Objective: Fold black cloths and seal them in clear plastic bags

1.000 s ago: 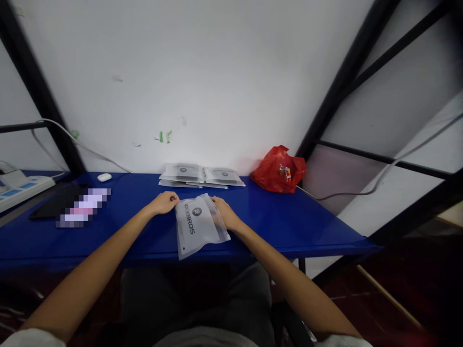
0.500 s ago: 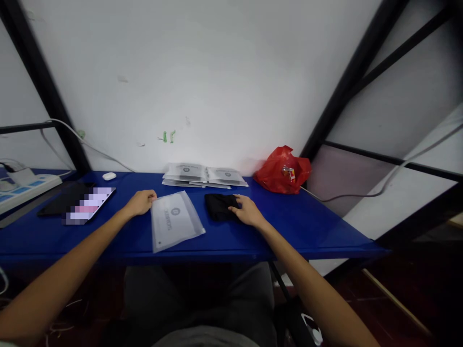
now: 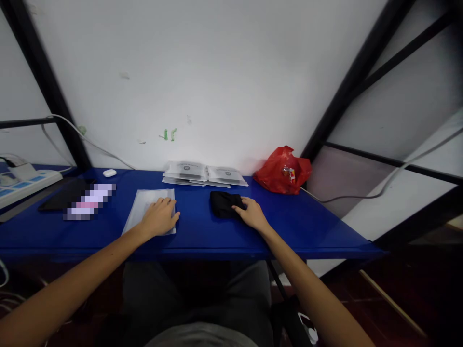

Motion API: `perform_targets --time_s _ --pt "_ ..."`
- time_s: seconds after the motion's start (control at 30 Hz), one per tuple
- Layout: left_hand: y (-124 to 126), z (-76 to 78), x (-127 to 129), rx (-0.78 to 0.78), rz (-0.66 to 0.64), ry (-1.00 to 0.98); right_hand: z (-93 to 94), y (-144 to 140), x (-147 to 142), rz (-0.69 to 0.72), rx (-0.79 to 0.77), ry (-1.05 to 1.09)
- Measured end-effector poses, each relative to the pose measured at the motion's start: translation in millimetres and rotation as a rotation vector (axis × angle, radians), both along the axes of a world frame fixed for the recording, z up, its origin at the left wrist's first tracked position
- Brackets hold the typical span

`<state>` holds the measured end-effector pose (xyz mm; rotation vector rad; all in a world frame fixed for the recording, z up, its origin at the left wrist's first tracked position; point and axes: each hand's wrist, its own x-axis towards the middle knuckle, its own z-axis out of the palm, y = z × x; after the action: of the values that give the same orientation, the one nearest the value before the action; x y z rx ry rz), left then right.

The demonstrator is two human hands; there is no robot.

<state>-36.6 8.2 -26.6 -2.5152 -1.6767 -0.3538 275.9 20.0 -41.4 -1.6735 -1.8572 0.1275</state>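
On blue table (image 3: 289, 226), left hand (image 3: 159, 219) flat on pouch (image 3: 139, 209); right fingers (image 3: 240, 208) touch black cloth (image 3: 222, 203).

You are seated at a makeshift packing station, not a proper office. Evidence: a narrow blue table (image 3: 307, 226) pushed against a bare, scuffed white wall (image 3: 217, 72), black steel frame members (image 3: 347, 91) slanting at both sides, a stack of branded zip pouches (image 3: 202, 174) at the wall, a power strip (image 3: 25, 180) with loose cables at far left, a red plastic bag (image 3: 282, 171).
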Motion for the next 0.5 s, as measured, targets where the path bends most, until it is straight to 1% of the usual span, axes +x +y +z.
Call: perform_targets --time_s 0.1,0.17,0.23,0.3,0.4,0.5 --pt "4.6 -1.8 -8.1 -0.049 0.003 0.045 -0.4 0.1 -1.2 -0.025 0.007 -0.024" --pt "11.1 -0.6 -16.6 -0.070 0.005 0.062 0.7 0.5 -5.4 -0.015 0.001 -0.028" --pt "17.4 1.0 -23.6 -0.082 0.021 0.070 3.1 0.8 -12.1 0.026 -0.007 -0.023" --pt "22.4 2.2 -26.7 -0.086 0.065 0.080 6.4 0.5 -19.3 0.103 -0.014 -0.001" --pt "25.9 1.4 -22.0 -0.051 0.128 0.093 10.2 0.1 -24.2 0.205 -0.002 0.060" --pt "24.6 -5.7 -8.5 0.011 0.103 0.005 8.3 1.8 -15.7 0.170 0.079 0.069"
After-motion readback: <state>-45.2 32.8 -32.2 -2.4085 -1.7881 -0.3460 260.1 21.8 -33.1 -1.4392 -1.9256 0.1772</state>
